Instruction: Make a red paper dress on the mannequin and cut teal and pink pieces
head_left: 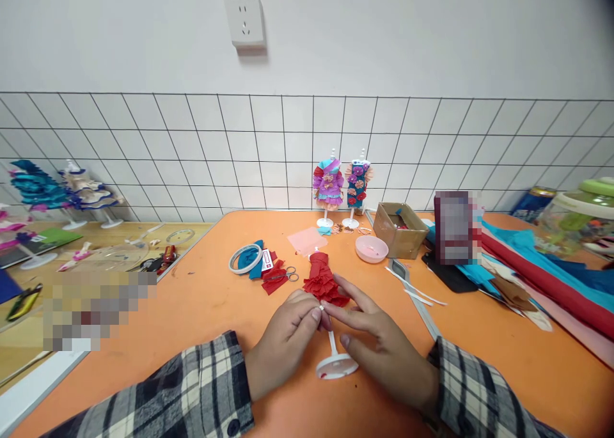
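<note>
A small red ruffled dress (pixel 320 273) sits on a miniature white dress stand (pixel 337 366), which lies tilted with its round base toward me. My left hand (pixel 291 324) is closed at the dress's lower edge, thumb and index finger pinched together. A tiny white spot shows at the pinch; what it is I cannot make out. My right hand (pixel 381 336) reaches in from the other side with fingers apart. Its index fingertip touches near the pinch, another finger rests against the ruffles, and the thumb is beside the stand's pole.
Small scissors (pixel 291 273) lie on red crepe scraps, near tape rolls (pixel 245 259). Behind stand two dressed mini stands (pixel 329 185), a pink bowl (pixel 371 249) and a cardboard box (pixel 400 230). Tweezers (pixel 398 270), a phone-like object (pixel 453 227) and coloured paper rolls (pixel 542 278) are right.
</note>
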Demonstrator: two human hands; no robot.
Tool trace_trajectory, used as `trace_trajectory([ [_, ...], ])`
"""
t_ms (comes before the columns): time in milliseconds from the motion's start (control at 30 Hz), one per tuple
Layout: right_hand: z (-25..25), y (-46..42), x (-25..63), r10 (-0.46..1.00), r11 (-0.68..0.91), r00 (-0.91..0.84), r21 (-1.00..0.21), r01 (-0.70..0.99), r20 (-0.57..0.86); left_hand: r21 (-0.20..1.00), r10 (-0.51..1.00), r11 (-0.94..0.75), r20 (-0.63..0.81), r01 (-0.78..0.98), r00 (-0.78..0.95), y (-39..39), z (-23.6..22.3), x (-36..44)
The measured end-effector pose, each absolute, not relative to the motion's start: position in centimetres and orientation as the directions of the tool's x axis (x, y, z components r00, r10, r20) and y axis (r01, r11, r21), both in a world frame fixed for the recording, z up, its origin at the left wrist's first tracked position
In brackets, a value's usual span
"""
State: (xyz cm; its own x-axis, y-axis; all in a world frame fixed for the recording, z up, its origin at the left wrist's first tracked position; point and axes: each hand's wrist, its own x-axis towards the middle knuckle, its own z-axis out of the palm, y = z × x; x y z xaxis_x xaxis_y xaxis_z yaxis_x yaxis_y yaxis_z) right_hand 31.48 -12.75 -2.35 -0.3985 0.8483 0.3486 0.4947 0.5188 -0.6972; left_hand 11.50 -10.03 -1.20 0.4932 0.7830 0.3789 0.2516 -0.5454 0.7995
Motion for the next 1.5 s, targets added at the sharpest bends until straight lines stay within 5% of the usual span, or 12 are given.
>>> trace_trajectory([
  [100,-2.3,-12.7,31.5,0.875,0.409,-0.418,-0.836,0.365,0.245,0.778,0.771,-0.575,0.409,0.255,0.488,-10.2,-1.3,11.5],
  [200,-2.2,-12.8,31.4,0.875,0.395,-0.433,-0.837,0.380,0.216,0.811,0.785,-0.540,0.390,0.224,0.481,-10.2,-1.4,11.4],
  [467,-2.6,-13.6,31.5,0.753,0.651,-0.488,-0.391,0.651,0.441,0.823,0.821,-0.494,0.335,0.281,0.462,-10.2,-1.2,11.6],
  [600,-2.6,-13.7,31.4,0.725,0.666,-0.489,-0.312,0.677,0.486,0.809,0.812,-0.506,0.331,0.298,0.480,-10.2,-1.3,11.6],
  [800,-2.8,-13.6,31.4,0.752,0.646,-0.458,-0.387,0.658,0.475,0.787,0.795,-0.531,0.332,0.316,0.509,-10.0,-1.4,11.5],
  [1033,-2.8,-13.2,31.5,0.829,0.553,-0.424,-0.642,0.531,0.364,0.769,0.807,-0.532,0.334,0.353,0.487,-9.6,-1.5,11.6],
  [1333,-2.9,-12.9,31.6,0.836,0.527,-0.429,-0.717,0.457,0.341,0.917,0.835,-0.379,0.282,0.123,0.472,-9.7,-1.4,11.5],
  [1500,-3.1,-13.1,31.5,0.830,0.555,-0.400,-0.656,0.512,0.389,0.963,0.853,-0.260,0.196,0.067,0.483,-9.7,-1.9,11.5],
])
